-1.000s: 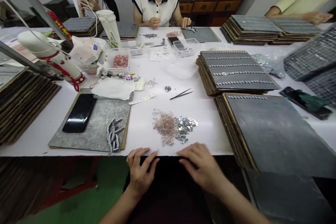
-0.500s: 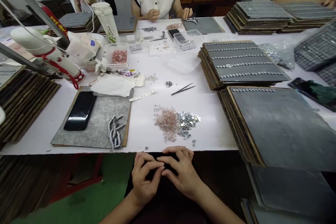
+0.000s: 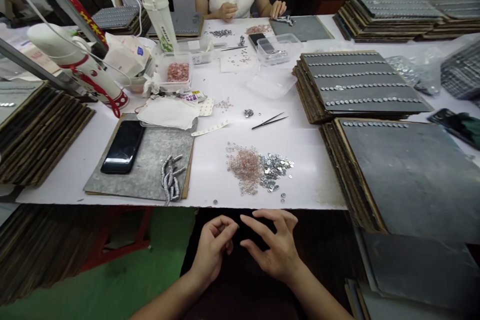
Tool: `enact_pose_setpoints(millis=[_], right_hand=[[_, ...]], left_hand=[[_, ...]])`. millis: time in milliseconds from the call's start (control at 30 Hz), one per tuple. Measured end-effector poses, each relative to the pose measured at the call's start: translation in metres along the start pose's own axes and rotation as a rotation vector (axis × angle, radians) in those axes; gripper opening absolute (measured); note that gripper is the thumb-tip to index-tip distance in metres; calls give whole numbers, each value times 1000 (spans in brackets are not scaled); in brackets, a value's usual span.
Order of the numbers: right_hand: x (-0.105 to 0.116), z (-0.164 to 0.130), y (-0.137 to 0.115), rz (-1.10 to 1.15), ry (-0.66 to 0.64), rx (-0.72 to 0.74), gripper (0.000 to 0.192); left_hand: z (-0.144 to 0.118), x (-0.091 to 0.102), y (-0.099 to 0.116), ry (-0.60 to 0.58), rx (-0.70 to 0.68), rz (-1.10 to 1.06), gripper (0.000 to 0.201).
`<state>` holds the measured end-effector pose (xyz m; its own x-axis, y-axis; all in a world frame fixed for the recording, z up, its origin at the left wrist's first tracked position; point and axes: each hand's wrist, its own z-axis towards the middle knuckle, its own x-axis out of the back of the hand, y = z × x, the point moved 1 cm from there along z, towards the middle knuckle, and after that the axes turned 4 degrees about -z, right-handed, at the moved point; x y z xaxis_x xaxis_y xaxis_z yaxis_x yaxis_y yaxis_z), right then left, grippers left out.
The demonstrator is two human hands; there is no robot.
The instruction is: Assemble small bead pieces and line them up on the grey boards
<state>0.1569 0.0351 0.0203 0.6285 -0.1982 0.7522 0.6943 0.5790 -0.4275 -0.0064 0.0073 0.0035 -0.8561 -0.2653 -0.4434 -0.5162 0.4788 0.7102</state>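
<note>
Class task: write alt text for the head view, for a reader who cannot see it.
Left hand and right hand hover, fingers curled, below a white table's edge, nearest a pile of pink and silver rings. Tweezers lie beyond.

A black phone (image 3: 123,146) lies on a grey board (image 3: 144,166) at near left; tweezers (image 3: 269,120) rest mid-table; a white bottle (image 3: 160,12) stands far left.

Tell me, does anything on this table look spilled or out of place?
A few silver discs lie strayed from the silver pile, near the table edge above the right hand. One more sits alone above the left hand.
</note>
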Motion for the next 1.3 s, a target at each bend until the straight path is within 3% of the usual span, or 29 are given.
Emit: enact_pose_setpoints(millis=[100,167,267,400,467,633,733,833,1033,1300], right_hand=[[-4,1,-3,-87,-42,23,32],[-6,2,-2,-109,-44,22,24],[-6,4,-2,-70,-21,34,11],[-9,4,-5,38,-14,15,11],[-11,5,-6,92,-20,-15,11],[-17,10,-4,135,0,-46,8],[-20,13,-2,135,9,-35,9],[-22,14,-1,131,4,-26,8],[-26,12,1,138,3,-37,7],[-26,10,2,147,6,-36,5]], left_hand=[[0,4,-1,-13,-37,47,30],[1,8,-4,-13,-71,95,30],[1,12,-6,-6,-107,158,28],[-5,16,-1,19,-223,295,23],[-7,21,7,70,-389,427,18],[-4,60,42,402,-1093,839,7],[-1,87,61,594,-1296,992,15],[2,100,70,648,-1359,1098,17],[4,101,71,659,-1394,1195,14],[6,105,76,597,-1377,1248,14]])
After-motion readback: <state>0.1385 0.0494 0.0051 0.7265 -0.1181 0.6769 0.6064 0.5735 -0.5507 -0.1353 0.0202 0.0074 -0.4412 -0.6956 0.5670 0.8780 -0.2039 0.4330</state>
